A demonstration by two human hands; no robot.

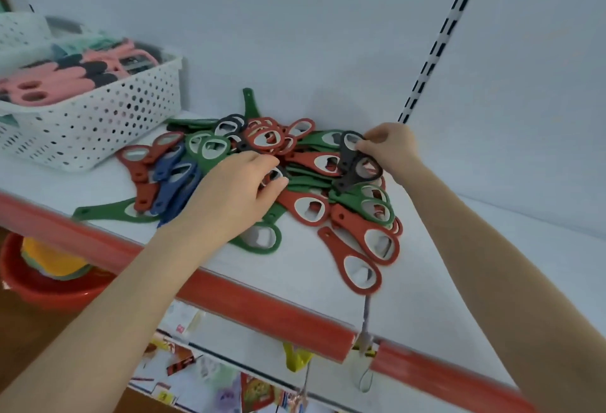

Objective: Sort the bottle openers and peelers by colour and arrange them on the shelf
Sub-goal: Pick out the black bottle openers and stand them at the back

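A white shelf (459, 281) with a red front strip (262, 307) fills the view, running from near right to far left. At the far left stands a white perforated basket (98, 124) holding pink, dark and mint tools.

A loose pile (262, 140) of flat bottle openers lies in the middle of the shelf, against the back wall. The openers are red, green, blue and black, and point every which way.

The left hand (229, 196) reaches into the middle of the pile from the near side. Its thumb and fingers close on the ring head of one opener (274, 174), whose colour is hard to tell.

The right hand (390, 147) is at the right far edge of the pile. Its fingertips pinch the ring end of the black openers (355, 163), which slant from the far right down to the near left.

Blue openers (173, 179) lie together left of the left hand, with their handles pointing near-left. A green opener (108, 211) lies below them, its handle pointing left along the shelf edge. A red opener (354, 265) lies nearest the front on the right, ring toward the edge and handle pointing far-left.
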